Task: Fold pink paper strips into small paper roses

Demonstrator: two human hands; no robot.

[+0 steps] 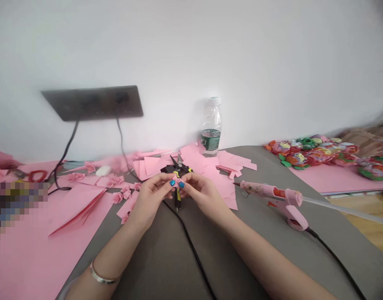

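Between my left hand (154, 192) and my right hand (200, 189) is a small folded piece of pink paper (177, 181). Thumbs and fingertips of both hands pinch it from either side, hiding most of its shape. Just behind and below the fingers lie black-and-yellow pliers (178, 201), partly covered by the hands. Pink paper pieces (221, 183) are spread beyond my right hand. Several small pink paper roses (117, 197) lie to the left of my left hand.
A pink glue gun (273, 191) lies at right, a clear glue stick (341, 208) in its back. Behind stands a plastic bottle (211, 137). A black cable (191, 241) crosses the grey table (141, 266). Colourful paper flowers (319, 154) lie far right; pink sheets (38, 258) cover the left.
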